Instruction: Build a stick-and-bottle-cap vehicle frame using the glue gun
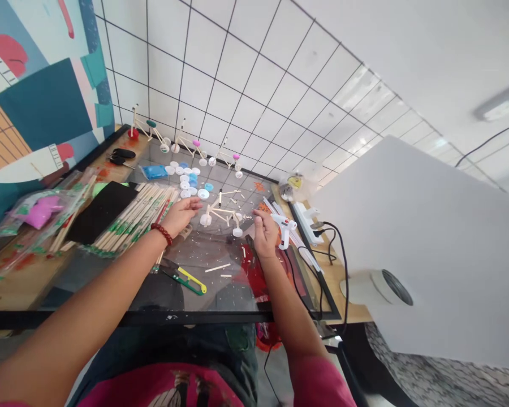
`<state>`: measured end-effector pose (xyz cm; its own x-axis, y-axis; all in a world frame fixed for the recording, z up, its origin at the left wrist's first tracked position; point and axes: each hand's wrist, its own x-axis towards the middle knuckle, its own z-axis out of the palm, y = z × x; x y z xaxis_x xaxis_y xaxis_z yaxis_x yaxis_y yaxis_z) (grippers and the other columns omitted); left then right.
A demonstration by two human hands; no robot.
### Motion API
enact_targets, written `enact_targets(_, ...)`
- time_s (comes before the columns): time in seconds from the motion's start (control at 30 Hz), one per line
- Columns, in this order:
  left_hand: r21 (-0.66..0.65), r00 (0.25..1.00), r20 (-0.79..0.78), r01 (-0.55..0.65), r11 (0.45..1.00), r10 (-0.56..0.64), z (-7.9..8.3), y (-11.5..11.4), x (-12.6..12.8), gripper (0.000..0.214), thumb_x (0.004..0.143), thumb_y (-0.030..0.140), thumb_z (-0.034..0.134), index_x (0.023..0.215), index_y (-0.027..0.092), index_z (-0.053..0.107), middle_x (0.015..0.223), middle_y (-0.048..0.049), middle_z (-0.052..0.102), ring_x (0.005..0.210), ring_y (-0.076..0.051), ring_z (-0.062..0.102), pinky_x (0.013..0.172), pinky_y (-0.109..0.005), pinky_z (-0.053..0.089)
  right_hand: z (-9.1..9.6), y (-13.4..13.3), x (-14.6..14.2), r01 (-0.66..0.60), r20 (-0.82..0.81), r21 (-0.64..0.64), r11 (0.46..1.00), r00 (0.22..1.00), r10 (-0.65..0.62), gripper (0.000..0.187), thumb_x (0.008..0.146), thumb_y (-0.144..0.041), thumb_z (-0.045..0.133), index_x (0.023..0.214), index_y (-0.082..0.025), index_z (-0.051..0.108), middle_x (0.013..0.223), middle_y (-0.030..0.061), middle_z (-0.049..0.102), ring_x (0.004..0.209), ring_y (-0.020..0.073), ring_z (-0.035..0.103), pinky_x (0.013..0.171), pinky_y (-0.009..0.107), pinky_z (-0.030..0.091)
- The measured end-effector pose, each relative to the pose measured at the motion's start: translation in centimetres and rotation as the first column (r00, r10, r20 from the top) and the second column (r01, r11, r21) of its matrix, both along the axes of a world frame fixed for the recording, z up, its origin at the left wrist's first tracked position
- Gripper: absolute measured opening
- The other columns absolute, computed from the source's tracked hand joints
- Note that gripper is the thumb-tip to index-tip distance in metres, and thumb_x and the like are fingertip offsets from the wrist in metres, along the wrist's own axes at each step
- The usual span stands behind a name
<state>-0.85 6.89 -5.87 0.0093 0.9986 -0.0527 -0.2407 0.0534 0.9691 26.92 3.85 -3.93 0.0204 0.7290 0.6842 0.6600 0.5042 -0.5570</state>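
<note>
A small bike-like model [223,213] of pale wooden sticks with white bottle-cap wheels stands on the dark glass tabletop, between my hands. My left hand [185,213], with a red bead bracelet at the wrist, reaches in from the left. Its fingers are stretched out near a wheel and hold nothing that I can see. On the other side is my right hand [265,230], thumb and forefinger apart, a little away from the model's right wheels. A white glue gun [285,229] lies just beyond it. Yellow-and-green thread snips [189,279] rest nearer me, beside cut stick pieces [218,267].
Three similar stick models [189,146] line the back edge. Loose bottle caps [189,180] lie before them, near a blue packet [155,171]. At left are bundled chopsticks [138,217] and a black sheet [104,212]. A power strip [307,222] with cables sits at right.
</note>
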Motion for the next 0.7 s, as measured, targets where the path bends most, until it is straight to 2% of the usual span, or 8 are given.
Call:
enact_targets(0.27, 0.001, 0.999, 0.037, -0.015, 1.0, 0.015, 1.0, -0.6, -0.2, 0.047, 0.055, 0.007, 0.062, 0.1, 0.017, 0.073, 0.102, -0.0074, 0.077, 0.115, -0.027, 0.067, 0.11, -0.047, 0.046, -0.2, 0.2, -0.3, -0.002, -0.033, 0.012, 1.0, 0.999, 0.003, 0.038, 0.103, -0.045, 0.044, 0.111, -0.021, 0.072, 0.11, 0.0108, 0.075, 0.107, 0.0248, 0.069, 0.098, 0.044, 0.051)
enact_targets(0.7, 0.007, 1.0, -0.001, -0.022, 1.0, 0.022, 1.3, -0.7, -0.4, 0.044, 0.055, 0.014, 0.07, 0.099, 0.018, 0.072, 0.101, -0.0083, 0.076, 0.116, -0.03, 0.066, 0.114, -0.05, 0.043, 0.3, 0.0, -0.8, -0.003, -0.03, 0.033, 0.999, 1.0, 0.004, 0.036, 0.105, -0.04, 0.042, 0.111, -0.021, 0.072, 0.11, 0.0099, 0.076, 0.107, 0.0234, 0.068, 0.096, 0.04, 0.047)
